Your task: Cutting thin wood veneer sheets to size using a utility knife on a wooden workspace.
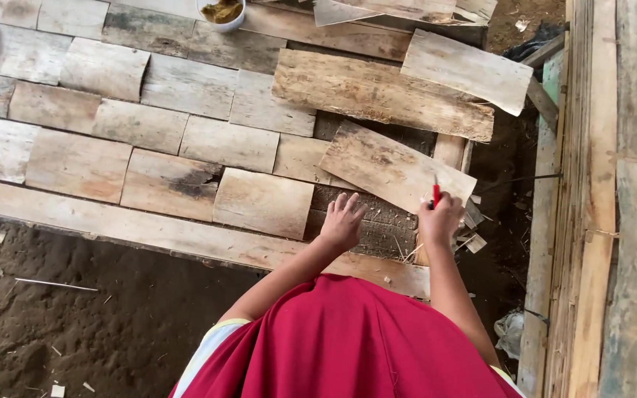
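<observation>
Wood veneer piece lies tilted across the gap at the right end of the tiled layer, w/ its lower right corner directly under the right hand. It rests loose on top of the dark ridged base board, overlapping neighbouring pieces rather than seated flush.

Step in hand, judged from position: marking or scoring the piece along its lower edge for fitting. The red-handled tool points up out of the fist; cannot tell whether it is a pencil or a blade, tip is hidden.

Right hand: closed around the tool, fingers curled tight, fist touching the piece's lower edge.

Left hand: fingers spread wide, palm down, pressing flat on the base board just beside the piece's lower left edge. Holds nothing; acts as a brace.

Next move calls for (judgement): steady pressure from the left hand so nothing shifts, and a straight draw of the tool across the piece, approx. in line w/ the gap's edges.

Adjacent items: laid rows of pale veneer pieces to the left, a long bark-edged slab above, a white bowl of brownish paste at the top edge, a long edge plank along the near side.
</observation>
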